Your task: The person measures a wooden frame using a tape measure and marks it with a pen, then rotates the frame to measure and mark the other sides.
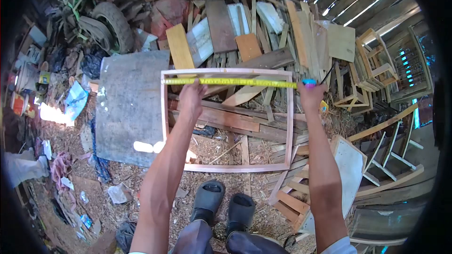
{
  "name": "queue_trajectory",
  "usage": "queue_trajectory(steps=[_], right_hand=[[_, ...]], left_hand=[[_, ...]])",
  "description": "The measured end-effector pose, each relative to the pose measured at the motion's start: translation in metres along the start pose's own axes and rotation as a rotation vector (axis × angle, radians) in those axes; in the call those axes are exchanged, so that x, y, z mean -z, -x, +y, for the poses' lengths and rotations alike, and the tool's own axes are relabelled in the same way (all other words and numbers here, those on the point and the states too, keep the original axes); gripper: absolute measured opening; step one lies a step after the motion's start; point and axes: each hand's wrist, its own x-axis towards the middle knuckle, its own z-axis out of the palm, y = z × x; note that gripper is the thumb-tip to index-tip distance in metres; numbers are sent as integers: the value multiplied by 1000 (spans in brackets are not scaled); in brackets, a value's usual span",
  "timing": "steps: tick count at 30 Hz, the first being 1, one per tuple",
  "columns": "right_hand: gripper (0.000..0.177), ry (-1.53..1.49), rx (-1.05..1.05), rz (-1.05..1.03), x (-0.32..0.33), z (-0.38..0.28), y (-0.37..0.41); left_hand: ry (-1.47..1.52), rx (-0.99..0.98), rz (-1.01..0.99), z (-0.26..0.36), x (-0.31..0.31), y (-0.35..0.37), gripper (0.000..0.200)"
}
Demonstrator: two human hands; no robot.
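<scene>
A rectangular pale wooden frame [290, 127] lies in front of me. A yellow tape measure [245, 82] is stretched across it near its far side, from the left side piece past the right one. My left hand [192, 95] has its fingers closed on the tape's blade, in the left part of the frame. Just outside the right side of the frame, my right hand [311, 95] grips the blue and purple tape case [309, 83]. A thin dark stick-like object [328, 73] also pokes out from my right hand.
A grey board [129, 108] lies under the frame's left side. Wood planks [221, 26] are piled beyond. A motorcycle wheel [113, 27] stands at upper left. Wooden chair frames [376, 66] and a white-topped wooden piece [340, 174] are on the right. Wood shavings cover the ground.
</scene>
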Motion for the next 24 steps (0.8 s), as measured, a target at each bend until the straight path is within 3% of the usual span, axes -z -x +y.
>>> queue_trajectory(steps=[3, 7, 9, 10, 11, 13, 14, 19, 21, 24], right_hand=[[65, 51, -91, -63, 27, -2, 34], [64, 64, -87, -185, 64, 1, 84], [63, 93, -116, -262, 80, -4, 108], [65, 111, -103, -271, 88, -2, 120], [67, 129, -95, -279, 94, 3, 132], [70, 195, -84, -319, 100, 10, 145], [69, 231, -115, -360, 105, 3, 148], [65, 382, -112, -425, 104, 9, 165], [63, 372, -19, -336, 96, 17, 173], [67, 340, -168, -428, 89, 21, 180]], left_hand=[[66, -3, -10, 14, 26, 41, 21], [89, 11, 137, 23, 85, 81, 18], [82, -84, 272, 25, 111, 102, 16], [119, -57, 247, 32, 126, 111, 24], [143, -90, 396, 29, 137, 121, 39], [118, -81, 437, 31, 157, 143, 54], [52, -51, 328, 29, 176, 146, 60], [-231, -23, 169, 15, 217, 150, 35], [-319, -36, 104, 9, 212, 148, 27], [-770, -2, -32, -1, 209, 152, 30]])
